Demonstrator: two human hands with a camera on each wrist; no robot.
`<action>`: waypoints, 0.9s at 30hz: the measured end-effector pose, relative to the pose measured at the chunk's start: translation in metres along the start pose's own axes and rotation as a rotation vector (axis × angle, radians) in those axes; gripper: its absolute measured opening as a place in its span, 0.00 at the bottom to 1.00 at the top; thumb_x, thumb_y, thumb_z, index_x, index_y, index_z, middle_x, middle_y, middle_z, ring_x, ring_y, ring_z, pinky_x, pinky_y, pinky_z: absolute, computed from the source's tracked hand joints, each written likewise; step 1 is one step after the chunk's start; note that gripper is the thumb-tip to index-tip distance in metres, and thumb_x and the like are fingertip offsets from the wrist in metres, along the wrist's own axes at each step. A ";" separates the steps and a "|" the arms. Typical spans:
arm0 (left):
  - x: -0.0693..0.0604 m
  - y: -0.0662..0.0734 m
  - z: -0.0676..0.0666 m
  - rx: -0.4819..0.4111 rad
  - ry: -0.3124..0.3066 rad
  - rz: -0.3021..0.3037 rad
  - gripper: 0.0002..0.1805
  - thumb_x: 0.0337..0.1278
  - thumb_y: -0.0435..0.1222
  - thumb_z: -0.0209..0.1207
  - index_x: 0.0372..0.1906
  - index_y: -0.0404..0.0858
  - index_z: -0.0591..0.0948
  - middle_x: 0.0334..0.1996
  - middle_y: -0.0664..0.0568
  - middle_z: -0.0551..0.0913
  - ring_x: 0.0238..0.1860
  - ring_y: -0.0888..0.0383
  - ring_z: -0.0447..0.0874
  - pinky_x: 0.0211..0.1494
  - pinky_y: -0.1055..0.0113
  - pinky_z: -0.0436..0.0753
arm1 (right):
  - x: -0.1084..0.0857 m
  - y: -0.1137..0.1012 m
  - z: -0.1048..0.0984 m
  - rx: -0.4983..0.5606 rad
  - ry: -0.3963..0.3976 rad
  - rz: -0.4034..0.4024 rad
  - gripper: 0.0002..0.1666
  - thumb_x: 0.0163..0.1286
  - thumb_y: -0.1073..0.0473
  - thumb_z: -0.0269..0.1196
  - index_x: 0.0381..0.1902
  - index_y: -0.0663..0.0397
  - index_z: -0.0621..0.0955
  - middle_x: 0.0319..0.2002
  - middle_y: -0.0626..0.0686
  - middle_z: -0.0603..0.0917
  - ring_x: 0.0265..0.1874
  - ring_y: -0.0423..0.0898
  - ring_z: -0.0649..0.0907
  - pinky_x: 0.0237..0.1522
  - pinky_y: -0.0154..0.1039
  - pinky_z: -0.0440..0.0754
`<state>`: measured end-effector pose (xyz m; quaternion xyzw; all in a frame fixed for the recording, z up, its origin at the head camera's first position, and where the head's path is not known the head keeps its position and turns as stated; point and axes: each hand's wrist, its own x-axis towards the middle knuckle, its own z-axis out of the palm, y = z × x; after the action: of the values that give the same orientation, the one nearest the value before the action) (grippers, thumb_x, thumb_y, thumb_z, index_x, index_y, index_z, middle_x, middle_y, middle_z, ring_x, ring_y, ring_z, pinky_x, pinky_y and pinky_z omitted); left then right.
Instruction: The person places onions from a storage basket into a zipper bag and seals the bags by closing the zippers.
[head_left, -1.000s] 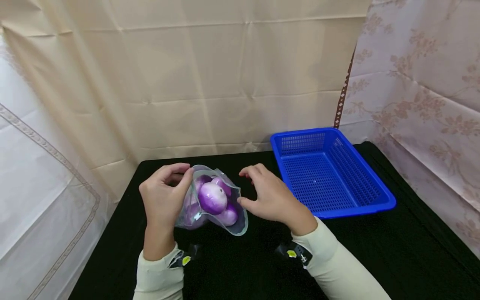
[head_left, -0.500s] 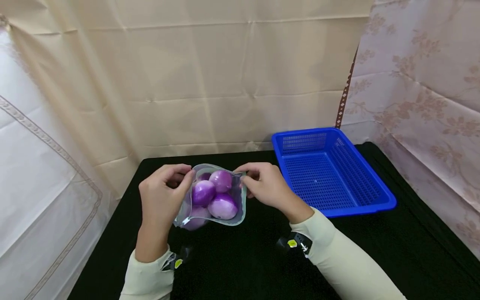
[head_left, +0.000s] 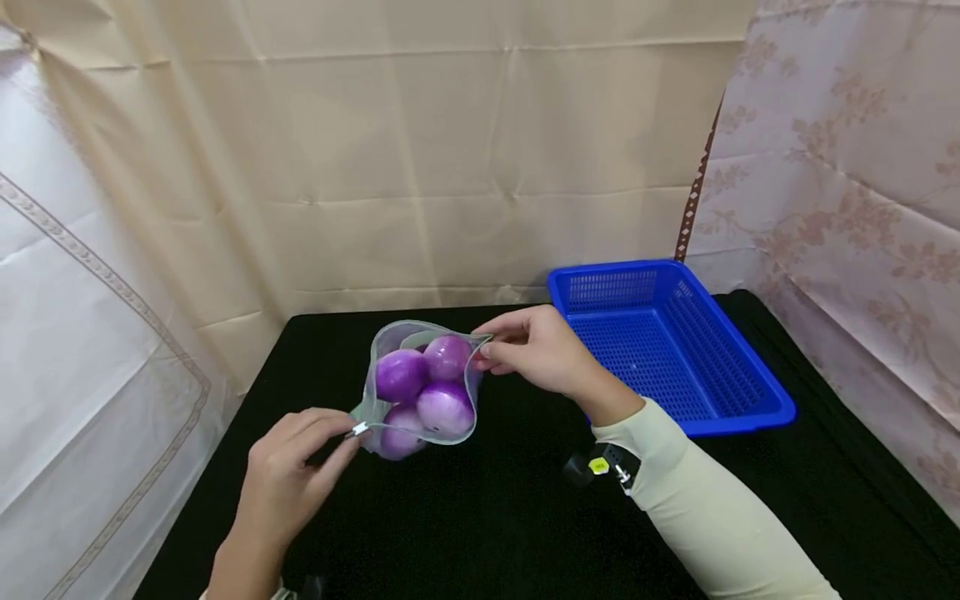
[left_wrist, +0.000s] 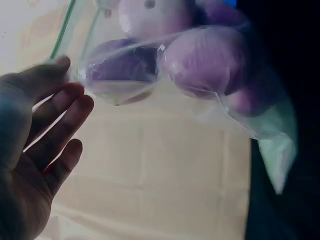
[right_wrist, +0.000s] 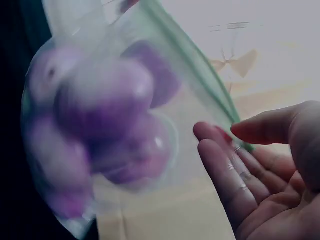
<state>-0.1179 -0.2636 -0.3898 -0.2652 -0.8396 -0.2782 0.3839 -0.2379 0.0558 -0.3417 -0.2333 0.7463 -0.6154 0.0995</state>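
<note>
A clear zip-top slider bag (head_left: 369, 392) is held above the black cloth, its mouth spread wide towards the head camera. Inside lie several purple-and-white onions (head_left: 446, 408), seen through the film in both wrist views. At the bag's lower left corner, my left hand (head_left: 288, 471) pinches the rim by the small white slider (head_left: 360, 428). My right hand (head_left: 543, 350) pinches the opposite corner between thumb and fingers. In the right wrist view, the green zip strip (right_wrist: 202, 62) runs up to that thumb. Onions (left_wrist: 205, 60) hang beside my left fingers in the left wrist view.
A blue plastic basket (head_left: 753, 408) with slotted walls stands on the right, just beyond my right forearm. Black cloth (head_left: 480, 517) covers the table. A beige curtain (head_left: 420, 158) hangs behind, with pale patterned cloth (head_left: 862, 167) at the right side.
My right hand has taken hold of the bag's right corner. My left hand has shifted down and left along the rim to the slider, and the bag's mouth has spread.
</note>
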 end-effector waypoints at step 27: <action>0.102 -0.003 -0.004 -0.285 0.026 -0.346 0.02 0.59 0.31 0.72 0.36 0.40 0.91 0.31 0.57 0.92 0.29 0.70 0.86 0.35 0.79 0.81 | -0.061 -0.062 -0.074 -0.846 0.317 -0.269 0.12 0.70 0.58 0.68 0.49 0.42 0.89 0.43 0.47 0.84 0.41 0.47 0.80 0.38 0.41 0.75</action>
<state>-0.1755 -0.2451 -0.3073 -0.1655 -0.8197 -0.4591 0.2998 -0.2033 0.1405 -0.2738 -0.2511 0.9007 -0.2926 -0.2001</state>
